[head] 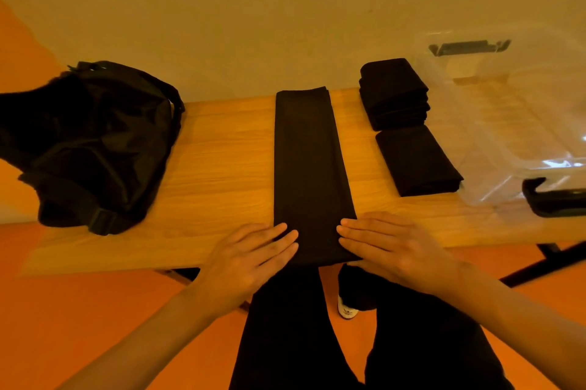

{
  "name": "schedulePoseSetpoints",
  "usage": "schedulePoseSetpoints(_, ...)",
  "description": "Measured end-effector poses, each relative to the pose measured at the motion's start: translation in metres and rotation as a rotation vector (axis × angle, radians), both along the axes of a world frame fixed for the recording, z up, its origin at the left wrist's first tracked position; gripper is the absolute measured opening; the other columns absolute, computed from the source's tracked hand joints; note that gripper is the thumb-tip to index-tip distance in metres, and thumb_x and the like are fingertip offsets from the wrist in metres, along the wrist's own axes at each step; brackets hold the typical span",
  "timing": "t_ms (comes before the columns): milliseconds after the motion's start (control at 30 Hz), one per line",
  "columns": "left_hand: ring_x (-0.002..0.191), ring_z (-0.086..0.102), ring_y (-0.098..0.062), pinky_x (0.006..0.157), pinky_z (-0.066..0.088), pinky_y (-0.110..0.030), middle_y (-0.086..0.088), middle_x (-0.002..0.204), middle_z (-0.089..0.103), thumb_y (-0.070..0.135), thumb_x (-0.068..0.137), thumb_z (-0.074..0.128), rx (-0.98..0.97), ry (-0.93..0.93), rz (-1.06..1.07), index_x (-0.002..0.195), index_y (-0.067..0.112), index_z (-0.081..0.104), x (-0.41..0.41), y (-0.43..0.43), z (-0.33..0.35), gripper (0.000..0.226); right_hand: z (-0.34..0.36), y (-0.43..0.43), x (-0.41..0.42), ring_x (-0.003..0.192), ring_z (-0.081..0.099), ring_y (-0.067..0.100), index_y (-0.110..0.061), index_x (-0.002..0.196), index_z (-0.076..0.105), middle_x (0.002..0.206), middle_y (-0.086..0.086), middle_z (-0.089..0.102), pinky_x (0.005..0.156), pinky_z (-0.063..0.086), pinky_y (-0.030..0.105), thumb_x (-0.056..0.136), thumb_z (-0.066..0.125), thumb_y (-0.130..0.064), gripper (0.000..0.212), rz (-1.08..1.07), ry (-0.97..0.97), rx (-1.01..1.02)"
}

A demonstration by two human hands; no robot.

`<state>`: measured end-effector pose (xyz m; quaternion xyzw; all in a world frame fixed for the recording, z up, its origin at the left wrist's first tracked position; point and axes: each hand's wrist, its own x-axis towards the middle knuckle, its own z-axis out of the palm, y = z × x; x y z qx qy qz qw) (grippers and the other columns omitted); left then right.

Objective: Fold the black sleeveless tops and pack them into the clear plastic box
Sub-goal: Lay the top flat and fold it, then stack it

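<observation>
Head | both hands [250,250] [393,243] flat on long folded top [309,167]

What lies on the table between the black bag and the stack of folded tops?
The long folded black top, with bare table either side, in the head view.

Loose black trousers [285,342] cover the legs, and a white shoe [347,310] bears a dark toe emblem. The left hand [250,253], right hand [393,247] and forearms are bare.
</observation>
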<state>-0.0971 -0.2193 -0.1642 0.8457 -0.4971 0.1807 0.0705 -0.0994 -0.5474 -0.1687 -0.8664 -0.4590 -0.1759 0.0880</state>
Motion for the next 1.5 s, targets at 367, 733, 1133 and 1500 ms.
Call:
schedulePoseSetpoints(367,0.121,0.064,-0.015,0.090,0.054,-0.038,-0.001,0.127,0.070,0.022,0.103,0.059,-0.177,0.080,-0.032,0.113,0.009,0.077,-0.007,-0.001,0.007,0.023,0.013,0.003,-0.014,0.122,0.062,0.006,-0.017,0.117,0.075,0.126,-0.004,0.070,0.105,0.048,0.028,0.095,0.064,-0.030,0.028,-0.052,0.183,0.211)
schedulePoseSetpoints(733,0.100,0.065,-0.007,0.086,0.048,-0.018,0.017,0.099,0.069,0.029,0.095,0.068,-0.706,0.780,0.232,0.105,0.031,0.072,0.008,-0.027,0.050,0.011,0.058,0.018,0.002,0.088,0.062,-0.008,-0.032,0.105,0.066,0.092,-0.030,0.065,0.074,0.046,0.006,0.098,0.045,-0.056,0.032,-0.281,0.521,0.573)
schedulePoseSetpoints(1133,0.082,0.074,-0.022,0.075,0.059,-0.055,-0.010,0.087,0.076,0.030,0.096,0.068,-0.829,1.007,0.766,0.093,0.006,0.072,0.090,-0.059,0.041,0.025,0.048,0.042,0.095,0.058,0.055,0.012,-0.002,0.083,0.066,0.064,0.004,0.056,0.061,0.044,0.023,0.100,0.058,-0.037,0.040,-0.775,0.862,0.599)
schedulePoseSetpoints(1500,0.061,0.067,-0.024,0.064,0.059,-0.051,-0.015,0.072,0.068,0.043,0.102,0.054,-0.607,0.882,0.887,0.089,0.005,0.069,0.108,-0.064,0.041,0.044,0.048,0.046,0.108,0.076,0.066,0.022,-0.016,0.090,0.072,0.078,0.012,0.068,0.070,0.052,0.029,0.099,0.059,-0.040,0.030,-0.875,0.809,0.580)
